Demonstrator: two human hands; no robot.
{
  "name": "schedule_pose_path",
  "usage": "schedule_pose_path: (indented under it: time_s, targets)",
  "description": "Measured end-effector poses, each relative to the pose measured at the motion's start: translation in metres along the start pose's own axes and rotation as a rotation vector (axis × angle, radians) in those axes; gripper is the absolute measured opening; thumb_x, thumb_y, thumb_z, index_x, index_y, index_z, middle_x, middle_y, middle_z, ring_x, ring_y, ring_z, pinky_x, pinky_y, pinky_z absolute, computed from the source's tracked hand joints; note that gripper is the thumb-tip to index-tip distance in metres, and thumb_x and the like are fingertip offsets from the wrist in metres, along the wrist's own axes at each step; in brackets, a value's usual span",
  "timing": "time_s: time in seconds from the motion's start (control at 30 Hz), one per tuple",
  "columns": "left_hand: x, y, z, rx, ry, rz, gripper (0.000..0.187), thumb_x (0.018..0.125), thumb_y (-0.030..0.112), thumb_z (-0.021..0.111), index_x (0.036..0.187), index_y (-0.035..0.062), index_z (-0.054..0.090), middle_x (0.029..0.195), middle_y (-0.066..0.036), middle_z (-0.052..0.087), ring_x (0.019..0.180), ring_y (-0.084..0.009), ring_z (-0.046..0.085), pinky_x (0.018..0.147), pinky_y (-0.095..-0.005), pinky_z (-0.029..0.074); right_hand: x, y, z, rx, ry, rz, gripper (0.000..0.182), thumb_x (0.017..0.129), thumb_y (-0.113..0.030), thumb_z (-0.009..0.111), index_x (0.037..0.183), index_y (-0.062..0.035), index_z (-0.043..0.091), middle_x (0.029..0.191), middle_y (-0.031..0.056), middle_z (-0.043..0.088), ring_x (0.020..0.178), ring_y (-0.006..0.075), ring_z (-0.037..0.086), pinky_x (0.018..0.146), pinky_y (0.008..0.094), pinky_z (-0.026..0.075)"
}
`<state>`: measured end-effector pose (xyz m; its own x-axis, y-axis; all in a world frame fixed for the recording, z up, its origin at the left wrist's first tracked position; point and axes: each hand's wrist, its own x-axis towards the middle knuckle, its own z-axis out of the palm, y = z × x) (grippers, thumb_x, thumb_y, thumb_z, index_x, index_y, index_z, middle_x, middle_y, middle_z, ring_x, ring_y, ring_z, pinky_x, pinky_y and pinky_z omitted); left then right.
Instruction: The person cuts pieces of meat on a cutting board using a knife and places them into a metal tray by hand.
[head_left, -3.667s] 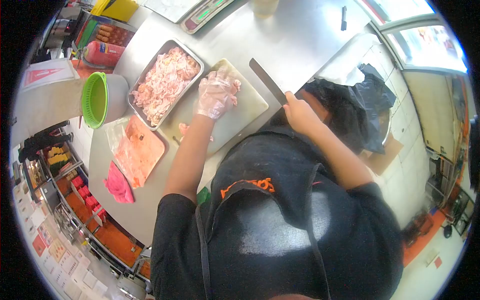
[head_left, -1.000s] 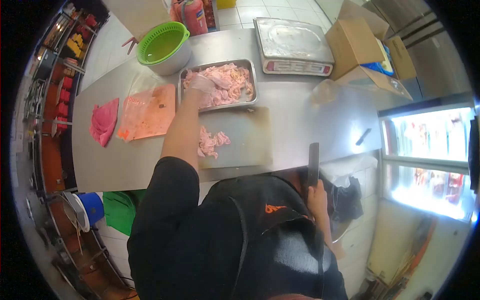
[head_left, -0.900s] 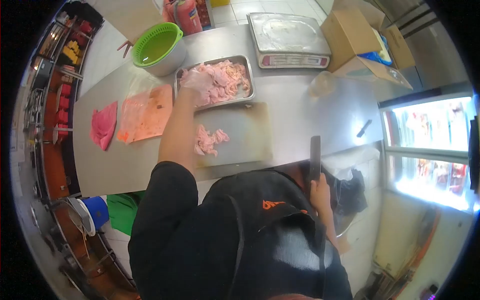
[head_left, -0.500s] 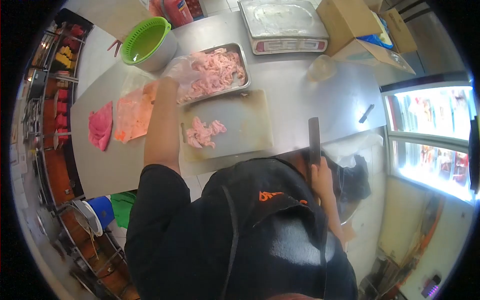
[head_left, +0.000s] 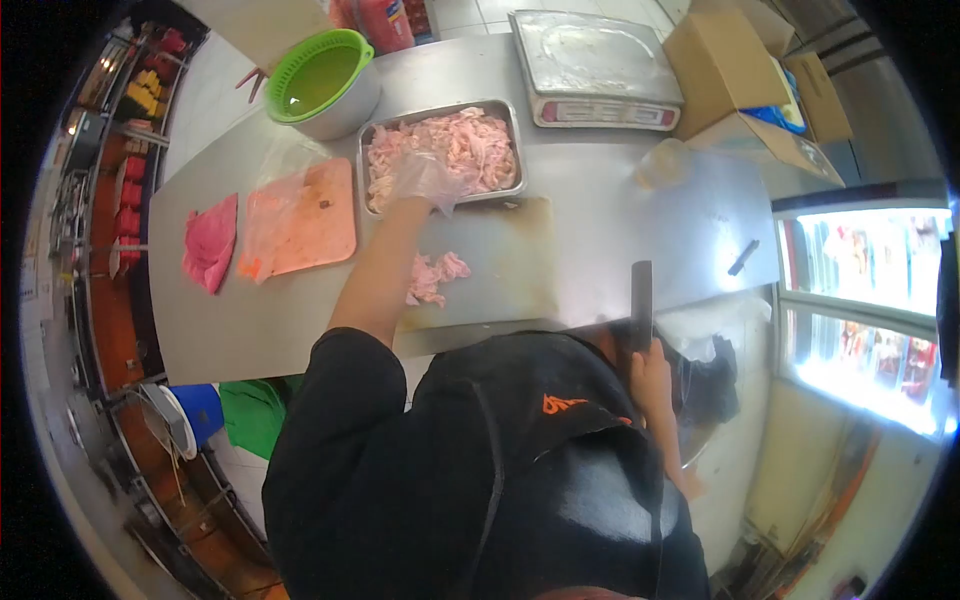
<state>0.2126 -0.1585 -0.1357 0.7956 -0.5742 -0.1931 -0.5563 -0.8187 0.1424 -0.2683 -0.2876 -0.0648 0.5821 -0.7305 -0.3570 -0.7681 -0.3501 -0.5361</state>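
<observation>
My left hand (head_left: 428,178), in a clear plastic glove, reaches down onto strips of pale pink raw meat (head_left: 480,150) in a metal tray (head_left: 519,150). Its fingers blur into the meat, so I cannot tell whether they grip any. Just below the tray lies a worn cutting board (head_left: 505,260) bearing a small heap of the same meat (head_left: 437,277), partly behind my forearm. Off the table's front edge, my bare right hand (head_left: 651,372) is closed round the handle of a broad-bladed knife (head_left: 642,300), its blade pointing away from me.
Left of the tray are a pink cutting board (head_left: 315,225) under clear plastic and a pink cloth (head_left: 210,243). A green strainer in a white bucket (head_left: 345,112) stands behind. Farther right are a scale (head_left: 600,75), a cardboard box (head_left: 715,70) and a small dark object (head_left: 743,257).
My left hand has moved right, from the tray's left edge to over the meat inside. The knife stays in my right hand. The whole view has shifted slightly.
</observation>
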Motion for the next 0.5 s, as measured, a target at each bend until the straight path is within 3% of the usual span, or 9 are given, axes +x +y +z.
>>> schedule_pose_path:
  time_s: [0.07,0.17,0.23,0.27,0.33,0.37,0.43,0.5]
  targets:
    - [-0.009,0.005,-0.013,0.092,0.001,-0.013,0.089,0.081,0.062,0.06,0.146,0.0061,0.04,0.145,-0.022,0.045,0.137,-0.0362,0.04,0.117,-0.0456,0.025,-0.001,0.003,-0.001,-0.003,-0.005,-0.016,0.022,0.093,-0.014,0.051,0.111,-0.0009,0.048,0.085,0.0286,0.065,0.085,0.0499,0.062,0.07,0.053,0.048]
    - [-0.006,-0.001,-0.036,-0.006,0.25,-0.079,0.087,0.082,0.056,0.063,0.146,0.0021,0.038,0.143,-0.024,0.047,0.137,-0.038,0.039,0.116,-0.0443,0.027,-0.003,-0.003,-0.006,0.004,-0.001,-0.024,0.021,0.093,-0.013,0.052,0.109,-0.0005,0.048,0.084,0.0286,0.065,0.085,0.0496,0.062,0.069,0.0528,0.048]
    - [0.022,-0.036,-0.003,-0.154,0.5,-0.134,0.07,0.084,0.056,0.061,0.134,0.0079,0.054,0.138,-0.022,0.051,0.128,-0.0415,0.045,0.108,-0.0457,0.037,-0.001,-0.009,-0.009,0.012,0.004,-0.019,0.02,0.093,-0.013,0.052,0.108,-0.0003,0.047,0.084,0.0287,0.065,0.085,0.0494,0.062,0.069,0.0527,0.048]
    - [0.022,-0.04,-0.002,-0.159,0.499,-0.131,0.07,0.084,0.056,0.061,0.134,0.0079,0.054,0.138,-0.022,0.051,0.128,-0.0415,0.045,0.108,-0.0457,0.037,-0.002,-0.01,-0.01,-0.003,-0.001,-0.02,0.02,0.093,-0.012,0.053,0.108,-0.0002,0.047,0.084,0.0286,0.065,0.085,0.0491,0.063,0.07,0.0528,0.048]
    - [0.014,-0.04,-0.011,-0.202,0.274,-0.092,0.06,0.087,0.05,0.063,0.127,0.0065,0.059,0.138,-0.021,0.051,0.126,-0.0385,0.047,0.105,-0.0427,0.039,-0.003,-0.011,-0.014,-0.025,-0.01,-0.018,0.02,0.093,-0.012,0.053,0.108,-0.0001,0.048,0.084,0.0285,0.065,0.085,0.0488,0.063,0.07,0.0528,0.048]
    - [0.014,-0.041,-0.019,-0.206,0.272,-0.094,0.06,0.087,0.05,0.063,0.127,0.0065,0.059,0.138,-0.021,0.051,0.126,-0.0385,0.047,0.105,-0.0427,0.039,-0.002,-0.013,-0.015,-0.05,0.0,-0.033,0.02,0.093,-0.012,0.053,0.108,-0.0003,0.048,0.085,0.0283,0.065,0.086,0.0489,0.062,0.071,0.0528,0.048]
    - [0.003,-0.033,-0.06,-0.484,-0.122,-0.15,0.056,0.086,0.047,0.066,0.125,0.0068,0.061,0.141,-0.019,0.049,0.127,-0.0363,0.047,0.107,-0.0402,0.037,-0.001,-0.015,-0.015,-0.077,0.009,-0.046,0.02,0.093,-0.011,0.053,0.109,-0.0005,0.048,0.085,0.0282,0.065,0.086,0.0491,0.062,0.071,0.0529,0.048]
    - [-0.01,-0.026,-0.063,-0.667,-0.085,-0.093,0.058,0.083,0.048,0.068,0.124,0.0065,0.063,0.136,-0.019,0.053,0.123,-0.0358,0.051,0.106,-0.0399,0.039,-0.002,-0.015,-0.015,-0.042,0.035,-0.054,0.021,0.093,-0.012,0.053,0.111,-0.001,0.049,0.088,0.0282,0.065,0.088,0.0492,0.062,0.073,0.0528,0.049]
